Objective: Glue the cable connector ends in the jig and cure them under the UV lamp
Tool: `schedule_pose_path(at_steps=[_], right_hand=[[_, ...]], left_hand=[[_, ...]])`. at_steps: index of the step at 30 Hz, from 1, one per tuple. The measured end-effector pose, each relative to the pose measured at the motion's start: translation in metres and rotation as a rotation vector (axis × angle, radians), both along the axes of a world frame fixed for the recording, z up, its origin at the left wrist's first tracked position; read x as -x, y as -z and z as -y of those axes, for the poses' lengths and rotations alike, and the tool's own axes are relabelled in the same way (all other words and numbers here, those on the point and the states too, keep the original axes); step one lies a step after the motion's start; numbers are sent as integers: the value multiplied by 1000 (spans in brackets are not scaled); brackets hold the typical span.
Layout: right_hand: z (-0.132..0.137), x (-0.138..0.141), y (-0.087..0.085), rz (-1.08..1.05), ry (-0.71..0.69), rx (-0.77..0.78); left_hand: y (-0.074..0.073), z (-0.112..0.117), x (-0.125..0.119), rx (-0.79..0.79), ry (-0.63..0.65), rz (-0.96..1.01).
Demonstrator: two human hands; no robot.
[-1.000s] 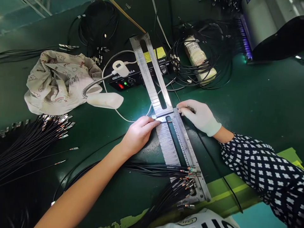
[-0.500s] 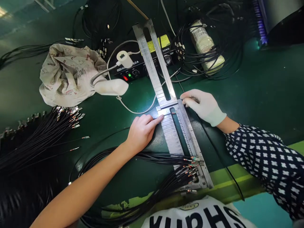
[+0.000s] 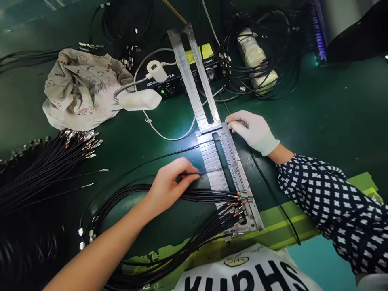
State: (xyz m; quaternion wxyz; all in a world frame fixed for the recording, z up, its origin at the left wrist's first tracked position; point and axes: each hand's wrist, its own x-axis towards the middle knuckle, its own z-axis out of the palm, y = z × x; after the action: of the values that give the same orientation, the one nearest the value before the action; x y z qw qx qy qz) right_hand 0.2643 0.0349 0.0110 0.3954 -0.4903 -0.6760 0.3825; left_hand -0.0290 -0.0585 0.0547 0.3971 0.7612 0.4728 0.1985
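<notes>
Shifted left hand down the slotted metal jig since half a second ago, off one laid cable and onto a held cable farther down. Working over a green desk, with a heap of black cables at far left and metal tips bunched near a crumpled printed cloth. Have the jig lying slantwise up the middle, with its far section in front of a black control box (green light lit, yellow label on top). Keeping a sheaf of cables across the jig's near end, with stripped coloured tips by the rail. Wearing a white glove on right hand, with fingers bent nearly together just beside the rail's upper corner; cannot tell whether gripping anything. Pinching the held cable between thumb and fingertips of left hand, otherwise loosely curled, just above the sheaf. Stretching that cable over the jig's slats toward the slot, with a blurred end. Leaving the laid cable untouched across the slats higher up, with a small wire tip at the slot.
</notes>
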Motion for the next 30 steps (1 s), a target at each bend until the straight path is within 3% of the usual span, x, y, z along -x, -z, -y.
schedule_pose_path(at_steps=[2,6,11,16,22,30], right_hand=[[0,0,0,16,7,10],[-1,-1,-3,46,0,20],[-1,0,-6,62,-2,11],[-2,0,-9,105,-6,6],[-2,1,-8,102,-5,2],[-2,1,-9,107,-2,-1]], left_hand=[[9,-12,-2,-140,-59,-88],[21,-24,-14,-188,22,-171],[23,-28,-18,-217,74,-114],[25,-47,-4,-491,71,-215],[30,-58,-3,-659,165,-292],[36,-57,-7,-654,176,-228]])
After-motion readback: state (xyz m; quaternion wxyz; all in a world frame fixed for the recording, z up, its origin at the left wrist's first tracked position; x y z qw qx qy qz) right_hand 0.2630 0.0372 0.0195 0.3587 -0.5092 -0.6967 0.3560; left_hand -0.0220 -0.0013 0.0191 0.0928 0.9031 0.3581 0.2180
